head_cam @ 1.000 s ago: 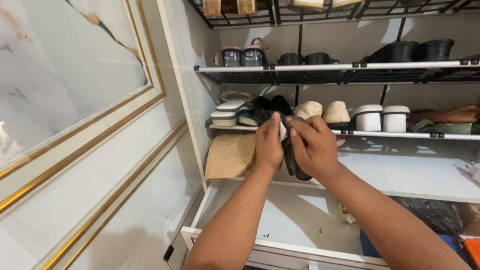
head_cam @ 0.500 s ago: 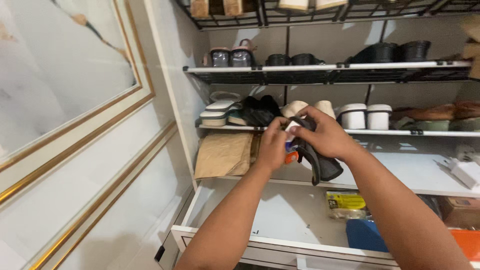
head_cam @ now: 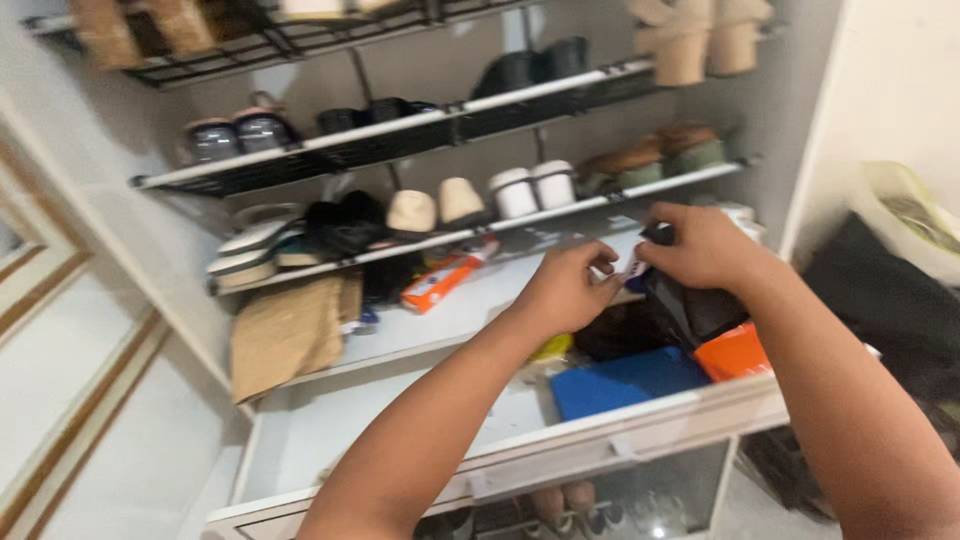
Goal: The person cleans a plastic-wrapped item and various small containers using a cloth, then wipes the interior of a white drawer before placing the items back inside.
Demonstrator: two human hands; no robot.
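Note:
My right hand (head_cam: pixel 705 245) grips the top of a black slipper-like item (head_cam: pixel 692 308), which hangs down from it in front of the lower shelf. My left hand (head_cam: pixel 565 290) reaches in from the left, its fingertips pinched at a small white tag (head_cam: pixel 636 268) on that item, right beside my right thumb. Motion blur hides the exact shape of the black item. Both hands are held over the open white drawer (head_cam: pixel 610 440).
Wire shoe racks (head_cam: pixel 420 125) hold several pairs of shoes and sandals. On the white shelf lie an orange box (head_cam: pixel 440 283) and a brown paper bag (head_cam: pixel 285 335). A blue box (head_cam: pixel 625 380) and an orange thing (head_cam: pixel 735 350) sit in the drawer. A black bag (head_cam: pixel 880 300) is at the right.
The view has swung right and tilted. Both hands have carried the black item from the left of the shelf toward the right side, and it now hangs lower from my right hand.

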